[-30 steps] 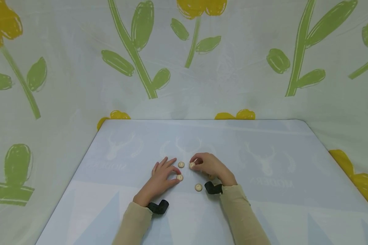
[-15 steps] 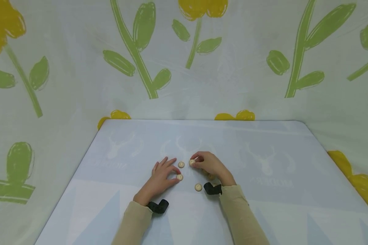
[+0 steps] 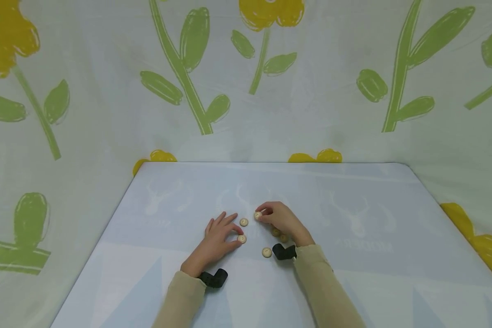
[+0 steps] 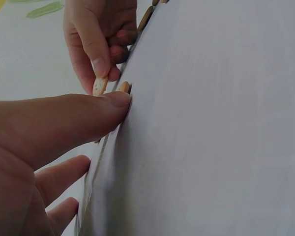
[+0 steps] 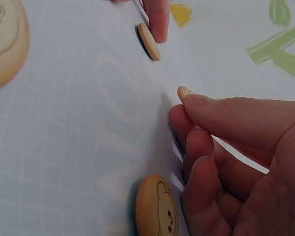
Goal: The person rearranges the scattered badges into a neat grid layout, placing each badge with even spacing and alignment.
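Note:
Small round wooden discs with engraved faces lie on the table. My left hand pinches one wooden disc at the table surface between thumb and forefinger, its other fingers spread. In the left wrist view, the thumb partly hides a disc. Farther right, my right hand grips another disc by its edge between thumb and fingertips; the right wrist view shows this held disc raised off the table. Between the hands lies a loose disc.
A loose disc lies nearer the body, left of the right wrist. Two more, a disc and another disc, sit partly under the right hand. Behind the pale table hangs a flower-printed cloth.
My right hand has moved slightly toward the far side with its disc, uncovering more of the discs beneath it. The left hand stays on its disc.

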A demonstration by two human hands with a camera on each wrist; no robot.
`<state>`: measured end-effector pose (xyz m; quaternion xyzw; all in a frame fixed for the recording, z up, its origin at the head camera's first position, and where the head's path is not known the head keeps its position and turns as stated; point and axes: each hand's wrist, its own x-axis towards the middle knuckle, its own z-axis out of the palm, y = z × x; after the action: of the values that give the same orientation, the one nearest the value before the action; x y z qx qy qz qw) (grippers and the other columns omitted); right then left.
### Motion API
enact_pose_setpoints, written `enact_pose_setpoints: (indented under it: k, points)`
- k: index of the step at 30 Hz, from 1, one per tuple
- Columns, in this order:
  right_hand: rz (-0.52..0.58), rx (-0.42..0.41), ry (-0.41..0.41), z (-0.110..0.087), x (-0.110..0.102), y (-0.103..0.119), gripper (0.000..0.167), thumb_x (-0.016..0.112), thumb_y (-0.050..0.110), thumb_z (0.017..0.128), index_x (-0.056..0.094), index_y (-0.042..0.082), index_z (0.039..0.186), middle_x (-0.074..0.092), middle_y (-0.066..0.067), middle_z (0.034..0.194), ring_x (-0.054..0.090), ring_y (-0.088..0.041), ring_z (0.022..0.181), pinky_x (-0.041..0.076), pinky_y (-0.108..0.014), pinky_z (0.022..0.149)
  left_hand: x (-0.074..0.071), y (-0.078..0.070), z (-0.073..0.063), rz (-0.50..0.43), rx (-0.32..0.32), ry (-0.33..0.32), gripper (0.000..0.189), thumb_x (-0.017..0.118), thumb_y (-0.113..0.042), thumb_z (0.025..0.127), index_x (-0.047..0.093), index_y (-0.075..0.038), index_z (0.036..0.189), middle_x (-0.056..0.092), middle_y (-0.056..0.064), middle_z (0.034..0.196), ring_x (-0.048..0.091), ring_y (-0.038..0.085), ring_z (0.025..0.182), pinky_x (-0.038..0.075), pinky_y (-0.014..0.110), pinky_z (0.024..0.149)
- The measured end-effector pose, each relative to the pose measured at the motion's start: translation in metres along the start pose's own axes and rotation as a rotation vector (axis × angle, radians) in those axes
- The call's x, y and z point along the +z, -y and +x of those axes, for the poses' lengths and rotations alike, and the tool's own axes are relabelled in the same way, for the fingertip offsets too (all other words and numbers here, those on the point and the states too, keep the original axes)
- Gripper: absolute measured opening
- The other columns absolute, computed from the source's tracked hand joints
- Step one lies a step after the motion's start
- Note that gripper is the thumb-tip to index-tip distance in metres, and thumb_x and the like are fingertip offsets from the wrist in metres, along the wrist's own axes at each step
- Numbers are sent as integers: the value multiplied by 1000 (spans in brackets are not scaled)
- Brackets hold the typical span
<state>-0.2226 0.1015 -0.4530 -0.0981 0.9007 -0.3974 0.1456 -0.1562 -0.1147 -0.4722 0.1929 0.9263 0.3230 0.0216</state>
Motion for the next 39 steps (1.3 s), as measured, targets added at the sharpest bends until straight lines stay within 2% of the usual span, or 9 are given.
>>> enact_pose_setpoints:
  k: [7, 19, 39]
  points:
    - [-8, -32, 31, 9, 0, 3, 18, 66, 22, 80, 66, 21, 97, 59, 4, 90, 52, -15, 80, 43, -30, 69, 0, 0, -1, 0, -3, -4, 12, 67, -28, 78, 59, -28, 87, 35, 5, 139, 12, 31, 133, 3, 58, 99]
    - [15, 25, 28, 25, 7, 10, 16, 65, 26, 81, 65, 24, 97, 58, 2, 90, 53, -16, 78, 46, -27, 64, -1, -2, -1, -15, 2, 1, 13, 67, -27, 78, 60, -26, 88, 35, 7, 140, 12, 33, 132, 2, 59, 98]
    - [-15, 11, 22, 41, 13, 21, 16, 65, 25, 81, 66, 22, 97, 60, 1, 92, 54, -15, 75, 47, -27, 62, -1, 2, -1, -5, 20, 7, 13, 67, -27, 79, 59, -27, 89, 34, 5, 140, 12, 32, 132, 3, 58, 99]
